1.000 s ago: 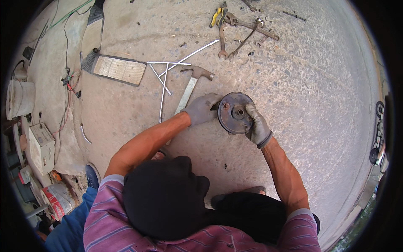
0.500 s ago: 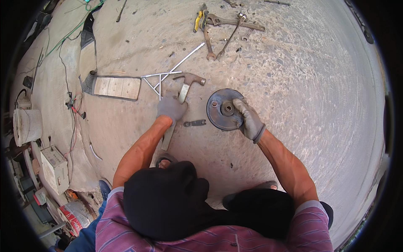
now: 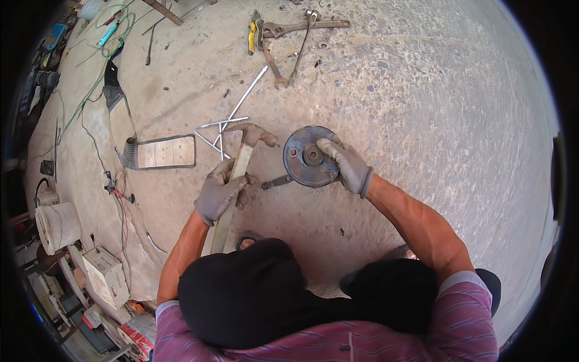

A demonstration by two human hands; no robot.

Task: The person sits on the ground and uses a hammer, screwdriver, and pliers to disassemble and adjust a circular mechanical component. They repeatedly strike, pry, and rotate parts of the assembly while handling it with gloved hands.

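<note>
My left hand [image 3: 218, 192], in a grey work glove, is closed round the handle of a claw hammer [image 3: 242, 158]. The hammer's rusty head points up and away from me. My gloved right hand [image 3: 348, 166] grips the right edge of a round dark metal brake plate [image 3: 301, 164], thumb on top. The plate has a raised hub with a hole in its middle and a smaller hole to the left. A short dark metal lever [image 3: 275, 183] lies by the plate's lower left edge, its right end partly hidden.
Thin silver rods [image 3: 244, 99] lie beyond the hammer. Farther off are yellow-handled pliers [image 3: 252, 37], an adjustable wrench [image 3: 307, 26] and other wrenches. A flat woven strip [image 3: 164, 152] lies left. Cables, a white bucket [image 3: 58, 226] and a pale metal box [image 3: 107, 274] line the left side.
My left hand has turned and lifted the hammer, drawing slightly left and nearer me. The plate in my right hand now overlaps the lever's end. The whole view has shifted a little.
</note>
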